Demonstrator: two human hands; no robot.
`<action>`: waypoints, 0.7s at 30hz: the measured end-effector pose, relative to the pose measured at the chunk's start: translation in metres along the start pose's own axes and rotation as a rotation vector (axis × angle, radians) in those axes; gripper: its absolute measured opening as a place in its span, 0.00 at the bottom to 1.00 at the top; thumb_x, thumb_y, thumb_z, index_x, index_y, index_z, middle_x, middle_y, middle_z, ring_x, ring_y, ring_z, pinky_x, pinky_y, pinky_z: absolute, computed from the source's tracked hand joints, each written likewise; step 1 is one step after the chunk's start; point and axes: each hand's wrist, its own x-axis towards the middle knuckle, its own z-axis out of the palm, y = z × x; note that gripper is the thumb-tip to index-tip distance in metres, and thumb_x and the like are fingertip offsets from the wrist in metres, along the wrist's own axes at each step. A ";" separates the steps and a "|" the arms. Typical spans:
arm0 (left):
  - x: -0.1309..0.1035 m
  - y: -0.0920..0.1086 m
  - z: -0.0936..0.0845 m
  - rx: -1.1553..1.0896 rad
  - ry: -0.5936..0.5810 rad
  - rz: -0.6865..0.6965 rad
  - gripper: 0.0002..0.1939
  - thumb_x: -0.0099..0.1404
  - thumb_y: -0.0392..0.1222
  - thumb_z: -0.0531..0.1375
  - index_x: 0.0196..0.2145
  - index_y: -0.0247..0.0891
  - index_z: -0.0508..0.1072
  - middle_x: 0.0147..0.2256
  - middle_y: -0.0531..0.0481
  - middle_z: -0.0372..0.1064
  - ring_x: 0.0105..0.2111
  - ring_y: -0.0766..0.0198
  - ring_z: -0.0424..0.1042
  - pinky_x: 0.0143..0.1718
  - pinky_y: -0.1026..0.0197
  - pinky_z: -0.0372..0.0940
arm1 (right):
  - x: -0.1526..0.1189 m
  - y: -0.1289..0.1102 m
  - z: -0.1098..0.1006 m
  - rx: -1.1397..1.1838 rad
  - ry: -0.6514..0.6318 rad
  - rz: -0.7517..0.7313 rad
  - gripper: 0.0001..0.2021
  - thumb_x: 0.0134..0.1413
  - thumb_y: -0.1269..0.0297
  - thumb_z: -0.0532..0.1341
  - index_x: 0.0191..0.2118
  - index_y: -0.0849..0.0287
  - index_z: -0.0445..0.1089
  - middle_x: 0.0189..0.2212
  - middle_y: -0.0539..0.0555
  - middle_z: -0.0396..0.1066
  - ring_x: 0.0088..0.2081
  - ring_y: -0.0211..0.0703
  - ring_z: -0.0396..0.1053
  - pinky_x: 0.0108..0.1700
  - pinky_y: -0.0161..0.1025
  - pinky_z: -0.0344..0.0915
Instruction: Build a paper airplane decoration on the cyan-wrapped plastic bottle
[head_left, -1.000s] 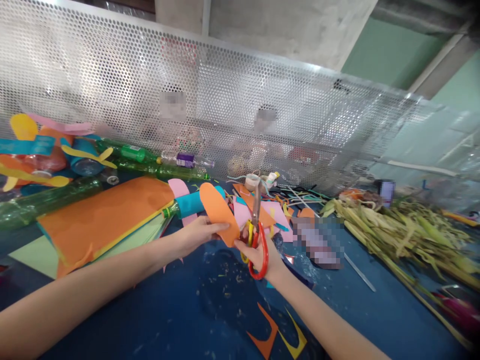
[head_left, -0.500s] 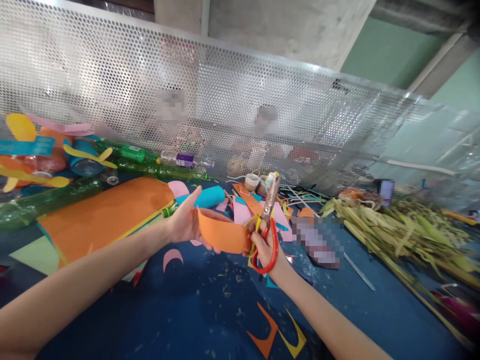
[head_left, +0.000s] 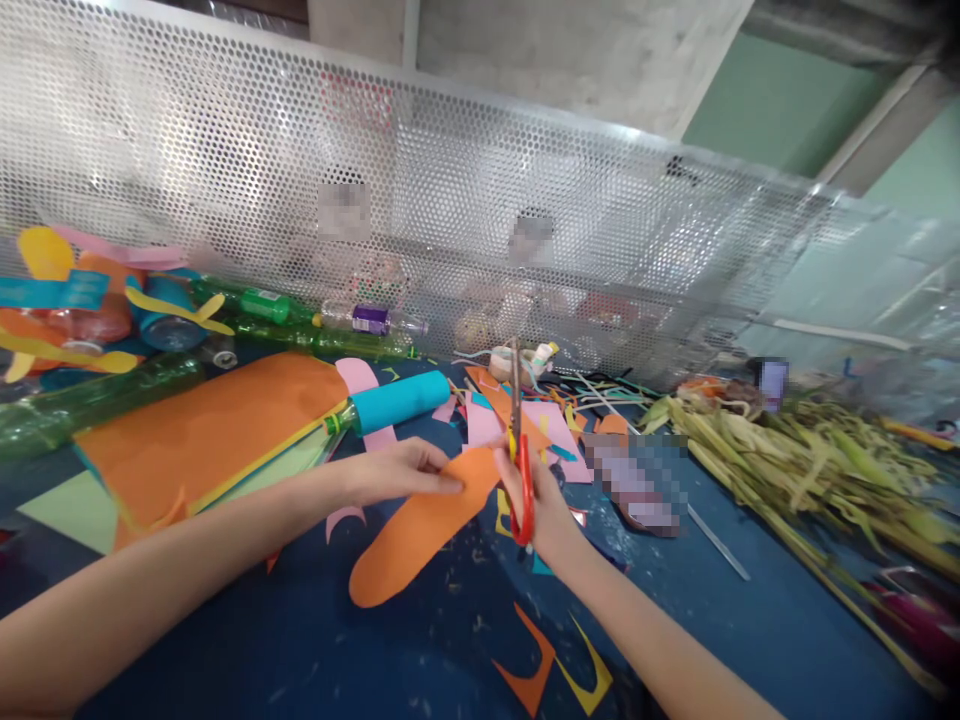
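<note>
orange paper strip (head_left: 420, 540) beneath left hand (head_left: 416, 470), one end by right hand (head_left: 529, 490)

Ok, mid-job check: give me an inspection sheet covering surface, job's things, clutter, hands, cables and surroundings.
Surface: blue tabletop, flecked with small bits.
Job's things: orange cutout; scissors, blades pointing away.
Clutter: orange scrap, yellow scrap, blue-wrapped bottle, green bottle, husks.
Hands: left hand grips the cutout; right hand holds the scissors, thumb by the cutout's end.
Cables: thin strands beyond the scraps, kind unclear.
Surroundings: perforated panel, people behind it.
</note>
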 end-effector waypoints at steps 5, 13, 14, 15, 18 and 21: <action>0.008 0.001 0.000 -0.272 0.365 0.100 0.14 0.57 0.49 0.62 0.32 0.34 0.75 0.28 0.49 0.73 0.25 0.67 0.70 0.25 0.68 0.63 | -0.002 0.001 0.003 0.220 -0.109 0.152 0.26 0.48 0.35 0.49 0.30 0.56 0.64 0.35 0.58 0.71 0.40 0.47 0.70 0.43 0.43 0.66; 0.003 0.012 0.012 -0.343 0.602 0.307 0.13 0.58 0.49 0.61 0.35 0.37 0.71 0.27 0.53 0.73 0.25 0.65 0.72 0.28 0.65 0.68 | -0.026 -0.009 0.017 0.210 -0.369 0.378 0.28 0.45 0.32 0.49 0.25 0.57 0.58 0.17 0.45 0.55 0.17 0.33 0.55 0.26 0.40 0.67; 0.003 0.012 0.014 -0.325 0.621 0.325 0.13 0.59 0.50 0.61 0.36 0.37 0.71 0.28 0.53 0.74 0.25 0.65 0.73 0.28 0.65 0.68 | -0.029 -0.014 0.018 0.171 -0.379 0.367 0.29 0.44 0.31 0.49 0.25 0.57 0.57 0.17 0.44 0.53 0.17 0.33 0.54 0.26 0.39 0.67; 0.003 0.012 0.015 -0.310 0.638 0.338 0.14 0.59 0.50 0.60 0.37 0.37 0.71 0.30 0.52 0.74 0.26 0.64 0.73 0.28 0.65 0.68 | -0.031 -0.018 0.019 0.126 -0.381 0.345 0.29 0.44 0.31 0.49 0.24 0.57 0.56 0.18 0.44 0.52 0.17 0.32 0.54 0.27 0.39 0.67; 0.002 0.013 0.018 -0.271 0.676 0.362 0.15 0.60 0.50 0.59 0.39 0.37 0.70 0.33 0.51 0.75 0.28 0.63 0.74 0.29 0.65 0.68 | -0.034 -0.028 0.019 -0.010 -0.388 0.285 0.30 0.44 0.30 0.46 0.21 0.56 0.53 0.18 0.45 0.50 0.19 0.33 0.53 0.29 0.39 0.67; 0.001 0.015 0.019 -0.242 0.681 0.376 0.15 0.60 0.50 0.58 0.40 0.37 0.69 0.35 0.50 0.75 0.29 0.62 0.74 0.29 0.65 0.68 | -0.034 -0.031 0.017 -0.084 -0.391 0.237 0.31 0.44 0.29 0.42 0.20 0.56 0.51 0.18 0.46 0.49 0.20 0.34 0.54 0.30 0.39 0.66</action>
